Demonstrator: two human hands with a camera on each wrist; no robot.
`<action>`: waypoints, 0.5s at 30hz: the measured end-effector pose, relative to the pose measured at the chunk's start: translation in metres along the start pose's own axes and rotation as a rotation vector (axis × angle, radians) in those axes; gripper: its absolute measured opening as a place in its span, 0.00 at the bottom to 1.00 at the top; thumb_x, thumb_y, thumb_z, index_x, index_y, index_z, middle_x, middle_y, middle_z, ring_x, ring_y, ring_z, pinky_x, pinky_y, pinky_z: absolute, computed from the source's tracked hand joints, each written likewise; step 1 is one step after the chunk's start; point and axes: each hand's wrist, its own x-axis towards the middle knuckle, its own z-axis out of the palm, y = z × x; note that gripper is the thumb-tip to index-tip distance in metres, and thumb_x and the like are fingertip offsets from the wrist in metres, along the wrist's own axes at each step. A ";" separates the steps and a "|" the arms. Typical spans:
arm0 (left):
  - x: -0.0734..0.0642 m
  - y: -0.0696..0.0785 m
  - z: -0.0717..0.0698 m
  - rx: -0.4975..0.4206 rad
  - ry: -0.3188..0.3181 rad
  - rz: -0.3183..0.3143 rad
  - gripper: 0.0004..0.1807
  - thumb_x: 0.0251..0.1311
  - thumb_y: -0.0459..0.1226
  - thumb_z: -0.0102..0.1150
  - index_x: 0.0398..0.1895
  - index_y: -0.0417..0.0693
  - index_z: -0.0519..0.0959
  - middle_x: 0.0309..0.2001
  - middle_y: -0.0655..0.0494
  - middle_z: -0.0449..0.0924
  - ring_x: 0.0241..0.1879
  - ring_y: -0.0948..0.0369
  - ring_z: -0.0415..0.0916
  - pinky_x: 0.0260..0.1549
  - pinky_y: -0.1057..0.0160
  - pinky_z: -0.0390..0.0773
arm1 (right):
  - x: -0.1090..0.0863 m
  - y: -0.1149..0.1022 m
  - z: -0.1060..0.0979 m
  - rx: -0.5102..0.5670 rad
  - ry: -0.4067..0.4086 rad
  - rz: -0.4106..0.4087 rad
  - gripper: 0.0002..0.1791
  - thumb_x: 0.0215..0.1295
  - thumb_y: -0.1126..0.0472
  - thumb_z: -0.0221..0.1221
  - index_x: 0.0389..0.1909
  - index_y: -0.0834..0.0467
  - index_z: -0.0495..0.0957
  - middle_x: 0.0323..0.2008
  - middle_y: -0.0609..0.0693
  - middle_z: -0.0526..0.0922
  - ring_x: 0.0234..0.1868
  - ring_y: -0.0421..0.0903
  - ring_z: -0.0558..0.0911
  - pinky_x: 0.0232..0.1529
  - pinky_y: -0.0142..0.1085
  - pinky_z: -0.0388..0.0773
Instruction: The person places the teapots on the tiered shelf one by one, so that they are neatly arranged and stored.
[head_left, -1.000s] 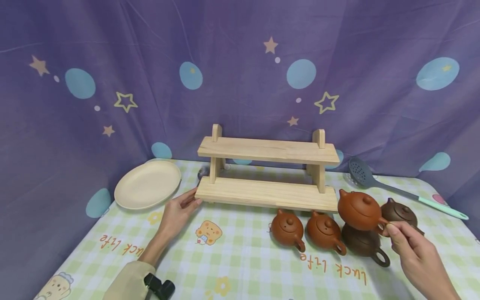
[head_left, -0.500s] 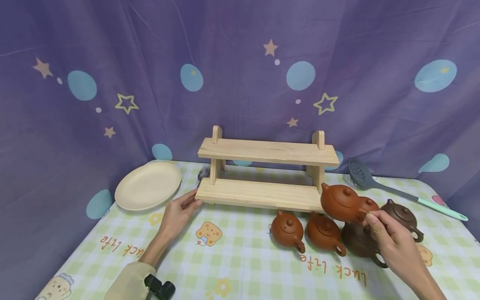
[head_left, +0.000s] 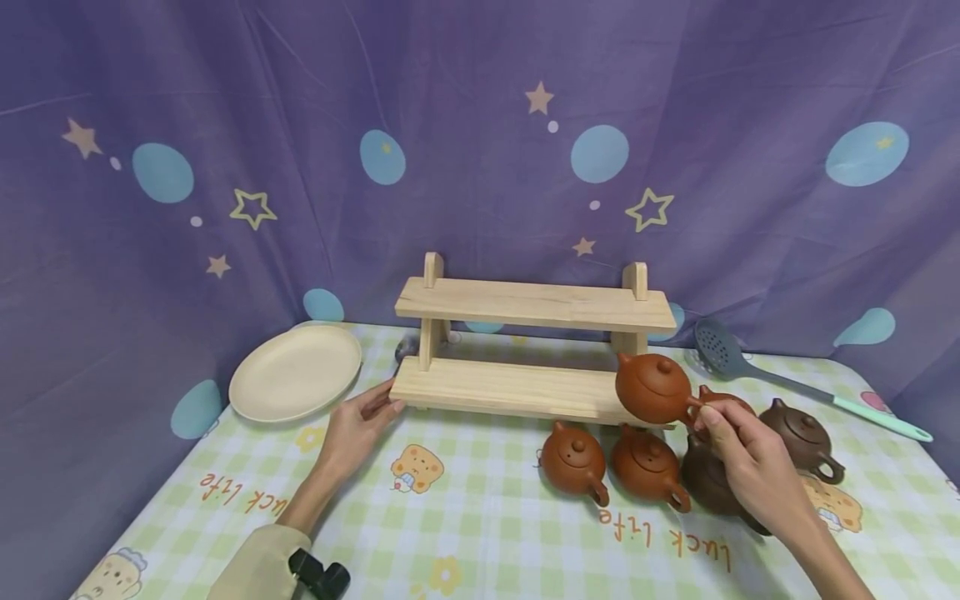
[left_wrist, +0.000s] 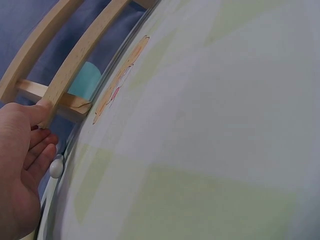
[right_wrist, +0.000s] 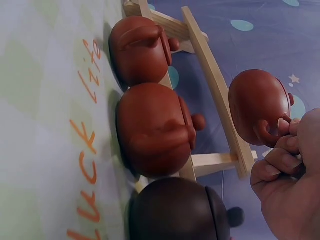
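Note:
My right hand [head_left: 757, 462] pinches the handle of a reddish-brown clay teapot [head_left: 652, 387], raised in front of the right end of a two-tier wooden shelf [head_left: 510, 387]. In the right wrist view, this teapot [right_wrist: 256, 102] hangs clear of the others, its handle between thumb and fingers. My left hand [head_left: 362, 429] grips the left end of the lower board, thumb above and fingers below. Before the shelf's right half stand two reddish teapots [head_left: 572, 460] and a dark brown teapot [head_left: 705, 479], partly behind my right hand. Another reddish teapot [head_left: 726, 403] shows behind that hand.
A second dark teapot [head_left: 801, 433] stands farther right. Behind it lies a grey slotted skimmer [head_left: 722, 350] with a mint handle. A cream oval plate [head_left: 296, 373] lies at the back left. Something small and dark [head_left: 406, 347] shows behind the shelf's left post.
My right hand has carried the teapot left and slightly up, toward the shelf's right end, uncovering the reddish teapot behind. My left hand keeps its place on the board.

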 end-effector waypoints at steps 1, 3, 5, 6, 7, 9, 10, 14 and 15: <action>0.000 0.000 0.000 -0.001 -0.001 -0.004 0.29 0.70 0.40 0.67 0.69 0.36 0.75 0.61 0.39 0.80 0.58 0.47 0.81 0.55 0.62 0.82 | 0.002 -0.001 0.001 0.001 -0.001 -0.001 0.09 0.81 0.67 0.52 0.38 0.60 0.79 0.31 0.49 0.76 0.31 0.39 0.73 0.28 0.27 0.69; 0.000 0.000 0.001 -0.003 -0.004 -0.014 0.29 0.70 0.41 0.67 0.69 0.37 0.75 0.61 0.39 0.81 0.58 0.48 0.81 0.55 0.62 0.82 | 0.004 -0.002 0.004 0.000 -0.009 0.003 0.09 0.81 0.66 0.52 0.38 0.59 0.79 0.29 0.51 0.74 0.29 0.40 0.71 0.26 0.31 0.67; 0.000 0.000 0.001 -0.006 -0.008 -0.024 0.29 0.70 0.42 0.67 0.70 0.37 0.75 0.61 0.40 0.81 0.58 0.49 0.81 0.55 0.62 0.82 | 0.007 -0.004 0.006 0.004 -0.010 -0.002 0.09 0.81 0.66 0.53 0.37 0.60 0.79 0.27 0.52 0.72 0.26 0.41 0.69 0.25 0.33 0.66; 0.001 0.000 0.001 -0.008 -0.009 -0.028 0.30 0.70 0.42 0.67 0.70 0.37 0.75 0.61 0.40 0.81 0.59 0.49 0.81 0.56 0.62 0.82 | 0.009 -0.004 0.007 0.004 -0.011 -0.010 0.10 0.81 0.66 0.53 0.37 0.59 0.79 0.25 0.51 0.71 0.25 0.41 0.69 0.24 0.33 0.66; 0.001 0.000 0.001 -0.010 -0.011 -0.029 0.30 0.70 0.42 0.67 0.70 0.38 0.75 0.61 0.41 0.81 0.59 0.49 0.81 0.56 0.62 0.82 | 0.011 -0.005 0.009 0.002 -0.011 -0.015 0.10 0.81 0.66 0.53 0.37 0.59 0.78 0.24 0.50 0.71 0.25 0.41 0.69 0.24 0.33 0.66; 0.001 0.000 0.001 -0.014 -0.013 -0.030 0.30 0.70 0.43 0.67 0.70 0.38 0.74 0.61 0.41 0.81 0.59 0.49 0.81 0.56 0.62 0.81 | 0.014 -0.006 0.012 0.004 -0.008 -0.022 0.10 0.80 0.67 0.53 0.36 0.59 0.79 0.22 0.48 0.70 0.23 0.40 0.68 0.23 0.33 0.65; 0.001 -0.001 0.001 -0.013 -0.012 -0.029 0.30 0.70 0.43 0.67 0.70 0.38 0.74 0.61 0.41 0.81 0.59 0.49 0.81 0.56 0.62 0.81 | 0.015 -0.005 0.013 0.007 -0.006 -0.024 0.10 0.80 0.67 0.53 0.36 0.59 0.79 0.21 0.47 0.69 0.22 0.40 0.67 0.23 0.34 0.65; 0.001 -0.001 0.001 -0.007 -0.007 -0.024 0.30 0.70 0.44 0.68 0.70 0.38 0.75 0.61 0.41 0.81 0.59 0.49 0.81 0.56 0.61 0.81 | 0.019 -0.005 0.019 0.025 -0.011 -0.007 0.09 0.80 0.67 0.54 0.38 0.60 0.80 0.20 0.44 0.66 0.20 0.39 0.65 0.19 0.36 0.62; 0.001 -0.002 0.001 -0.003 -0.006 -0.022 0.30 0.70 0.44 0.68 0.70 0.38 0.75 0.61 0.41 0.81 0.59 0.49 0.81 0.56 0.61 0.81 | 0.020 -0.005 0.021 0.033 -0.013 -0.007 0.09 0.80 0.67 0.54 0.38 0.60 0.80 0.20 0.44 0.65 0.19 0.39 0.64 0.18 0.37 0.61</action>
